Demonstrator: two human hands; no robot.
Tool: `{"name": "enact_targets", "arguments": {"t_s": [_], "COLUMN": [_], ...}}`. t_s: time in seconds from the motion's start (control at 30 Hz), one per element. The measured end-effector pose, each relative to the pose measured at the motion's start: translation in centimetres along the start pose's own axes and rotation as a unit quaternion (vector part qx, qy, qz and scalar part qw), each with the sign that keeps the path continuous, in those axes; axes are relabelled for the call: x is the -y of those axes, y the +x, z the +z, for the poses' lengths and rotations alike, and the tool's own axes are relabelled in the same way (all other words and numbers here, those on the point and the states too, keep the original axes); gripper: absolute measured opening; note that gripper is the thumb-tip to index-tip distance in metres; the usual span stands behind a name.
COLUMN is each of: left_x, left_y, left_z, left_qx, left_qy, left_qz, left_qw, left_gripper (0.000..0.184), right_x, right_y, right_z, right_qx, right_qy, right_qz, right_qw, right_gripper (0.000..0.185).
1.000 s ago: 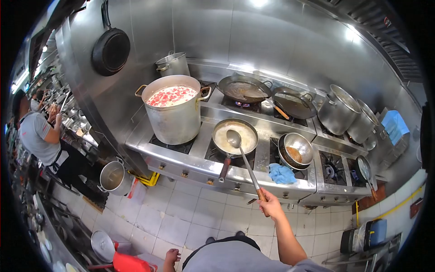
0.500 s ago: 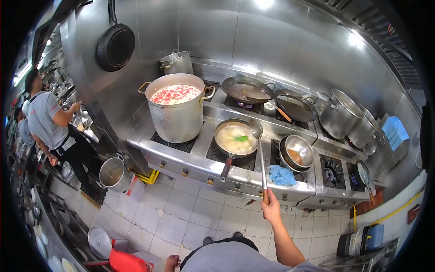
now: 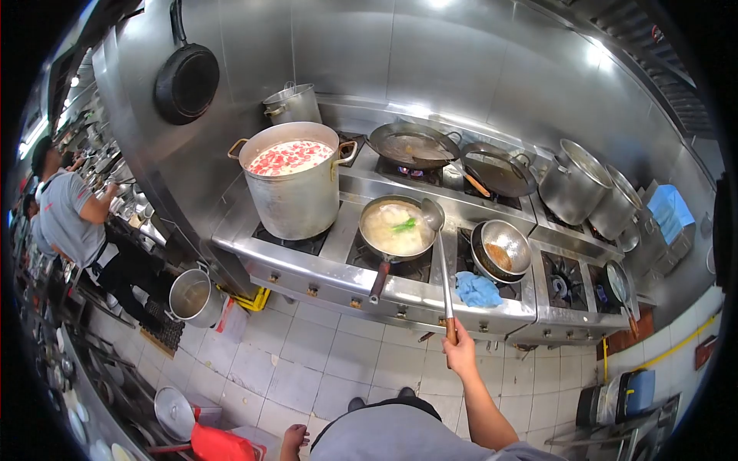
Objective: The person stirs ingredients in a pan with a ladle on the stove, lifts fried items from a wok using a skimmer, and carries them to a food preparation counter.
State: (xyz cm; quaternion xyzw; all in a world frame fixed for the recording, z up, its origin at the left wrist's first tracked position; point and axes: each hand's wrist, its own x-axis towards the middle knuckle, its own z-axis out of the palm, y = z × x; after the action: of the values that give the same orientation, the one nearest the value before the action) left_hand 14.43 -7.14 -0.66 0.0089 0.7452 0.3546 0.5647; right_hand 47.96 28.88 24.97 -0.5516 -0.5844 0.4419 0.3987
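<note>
A long metal ladle (image 3: pixel 446 284) is held by its wooden handle in my right hand (image 3: pixel 461 350). The ladle's bowl rests by the right rim of a pan (image 3: pixel 384 247) on the front burner. Pale, foamy food (image 3: pixel 396 229) with a green piece on top fills that pan, whose dark handle points toward me. My left hand (image 3: pixel 295 436) hangs low beside my body, touching nothing; its fingers are loosely curled and partly apart. A blue cloth (image 3: pixel 477 290) lies on the stove edge, in front of nested metal bowls (image 3: pixel 503 247).
A tall pot (image 3: pixel 292 201) with red pieces in pale liquid stands on the left burner. Two woks (image 3: pixel 413 146) and two steel pots (image 3: pixel 575 184) sit behind. Another person (image 3: pixel 73 203) stands at the far left. A pot (image 3: pixel 194 298) is near the floor.
The ladle's bowl has moved from inside the pan to its right rim. A green piece now shows on the food. The other person has changed posture.
</note>
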Motion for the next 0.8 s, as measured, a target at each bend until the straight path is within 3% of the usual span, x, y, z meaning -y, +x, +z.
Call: {"name": "enact_targets", "arguments": {"t_s": [0.27, 0.33, 0.47, 0.6, 0.67, 0.8], "left_x": [-0.4, -0.6, -0.6, -0.6, -0.4, 0.3], "left_y": [0.5, 1.0, 1.3, 1.1, 1.0, 0.5], "left_z": [0.3, 0.4, 0.5, 0.4, 0.2, -0.1], "left_qx": [0.015, 0.015, 0.018, 0.017, 0.014, 0.019], "left_qy": [0.042, 0.049, 0.057, 0.073, 0.075, 0.076], "left_qz": [-0.008, -0.001, -0.001, -0.007, -0.008, -0.022], "left_qw": [0.999, 0.999, 0.998, 0.997, 0.997, 0.997], "left_gripper": [0.026, 0.026, 0.028, 0.028, 0.027, 0.028], "right_x": [-2.9, -3.8, -4.3, -4.5, -3.6, -6.6], "right_y": [0.2, 0.8, 3.9, 6.8, 7.2, 8.9], "right_z": [0.2, -0.3, -2.2, -3.2, -2.9, -1.7], "right_qx": [-0.037, -0.091, -0.124, -0.105, -0.089, -0.084], "right_qy": [0.032, -0.104, -0.211, -0.278, -0.306, -0.327], "right_qz": [-0.031, -0.079, -0.101, -0.043, 0.034, 0.031], "right_qw": [0.998, 0.987, 0.964, 0.954, 0.947, 0.941], "right_gripper": [0.057, 0.057, 0.060, 0.059, 0.060, 0.064]}}
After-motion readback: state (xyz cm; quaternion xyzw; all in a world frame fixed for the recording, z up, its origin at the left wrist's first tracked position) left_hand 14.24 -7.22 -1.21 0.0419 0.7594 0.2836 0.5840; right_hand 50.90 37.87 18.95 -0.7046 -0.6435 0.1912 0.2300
